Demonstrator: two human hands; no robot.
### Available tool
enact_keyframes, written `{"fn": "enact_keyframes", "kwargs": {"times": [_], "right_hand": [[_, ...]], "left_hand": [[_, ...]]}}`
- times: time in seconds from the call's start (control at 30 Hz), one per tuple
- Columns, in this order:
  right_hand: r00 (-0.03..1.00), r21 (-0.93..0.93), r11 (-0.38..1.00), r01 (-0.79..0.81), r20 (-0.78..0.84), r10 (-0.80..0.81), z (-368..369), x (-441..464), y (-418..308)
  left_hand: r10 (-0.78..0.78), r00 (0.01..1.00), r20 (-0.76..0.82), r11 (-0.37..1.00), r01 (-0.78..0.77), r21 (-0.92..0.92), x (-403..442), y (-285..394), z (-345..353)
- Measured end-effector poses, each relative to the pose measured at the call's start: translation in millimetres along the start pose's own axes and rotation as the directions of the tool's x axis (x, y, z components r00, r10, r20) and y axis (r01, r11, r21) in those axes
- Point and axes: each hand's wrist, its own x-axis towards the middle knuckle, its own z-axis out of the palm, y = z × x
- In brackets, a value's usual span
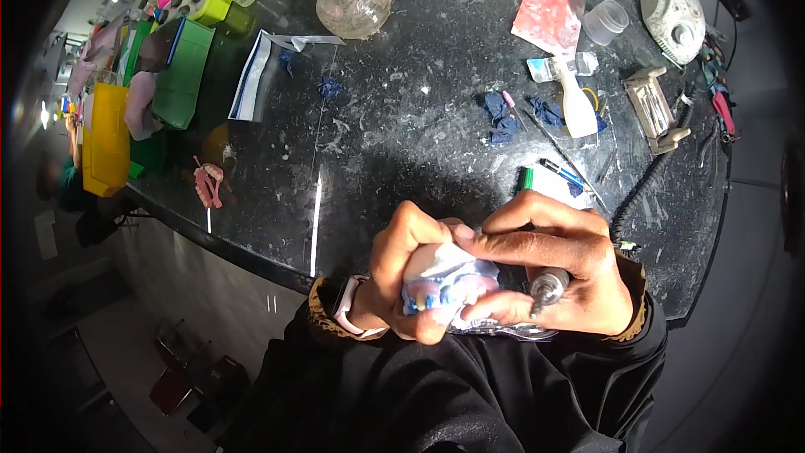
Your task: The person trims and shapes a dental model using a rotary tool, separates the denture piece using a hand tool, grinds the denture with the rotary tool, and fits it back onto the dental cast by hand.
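Observation:
My left hand (401,273) is closed around a dental cast (449,262), pale with blue on its tooth side, in front of my body. My right hand (579,264) reaches in from the other side, thumb and fingertips against the cast. In the right hand sits a silver metal tool (550,285) that looks like a dental handpiece, its rounded end facing up between thumb and palm. Its working tip cannot be made out. Crinkled clear plastic (511,333) lies beneath the hands. A green-capped marker (527,178) shows just beyond my right fingers.
Pink denture pieces (208,184) lie at left, near green (184,75) and yellow bins (105,138). A glass flask (356,7) stands at the back. To the right are a white bottle (579,109), a metal stand (654,113), a coiled cord (646,189) and a white machine (671,13).

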Motion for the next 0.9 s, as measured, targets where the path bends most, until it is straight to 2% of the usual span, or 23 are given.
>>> {"fn": "enact_keyframes", "kwargs": {"times": [0.03, 0.07, 0.13, 0.23, 0.33, 0.47, 0.67, 0.8, 0.9], "right_hand": [[1.000, -0.011, 1.000, 0.006, -0.007, -0.006, 0.3, 1.1, 1.1], [1.000, -0.020, 1.000, 0.011, -0.013, -0.012, 0.3, 2.0, 1.9], [0.999, -0.060, 0.998, 0.028, -0.027, -0.030, 0.2, 2.2, 3.5], [0.999, -0.098, 0.995, 0.032, -0.025, -0.034, 1.5, 0.8, 6.3], [0.999, -0.110, 0.993, 0.033, -0.030, -0.037, 2.1, 0.1, 5.5], [0.989, -0.061, 0.992, 0.110, -0.089, -0.115, 8.7, -0.1, 11.5], [0.986, -0.064, 0.989, 0.130, -0.098, -0.136, 10.0, -1.2, 10.0], [0.984, -0.093, 0.985, 0.144, -0.095, -0.152, 9.7, -1.2, 10.2], [0.985, -0.090, 0.987, 0.135, -0.092, -0.143, 9.7, -1.7, 9.2]], "left_hand": [[0.025, 0.998, 0.066, 0.990, -0.034, 0.136, 3.6, 0.8, -7.4], [-0.155, 0.986, -0.063, 0.988, 0.156, 0.014, -0.4, 7.0, -4.4], [-0.233, 0.966, -0.116, 0.959, 0.208, -0.191, 4.5, 9.9, 1.7], [-0.312, 0.945, -0.101, 0.927, 0.279, -0.251, 7.0, 14.7, 1.2], [-0.333, 0.942, -0.054, 0.924, 0.314, -0.218, 5.0, 13.2, -1.2], [-0.384, 0.918, -0.097, 0.918, 0.368, -0.144, 3.2, 15.4, -0.1], [-0.431, 0.902, 0.006, 0.895, 0.428, -0.123, -0.4, 11.5, -7.9], [-0.394, 0.919, 0.028, 0.913, 0.395, -0.104, -6.6, 7.4, -9.5], [-0.152, 0.988, -0.006, 0.988, 0.152, -0.009, -3.6, 2.2, -5.5]]}}
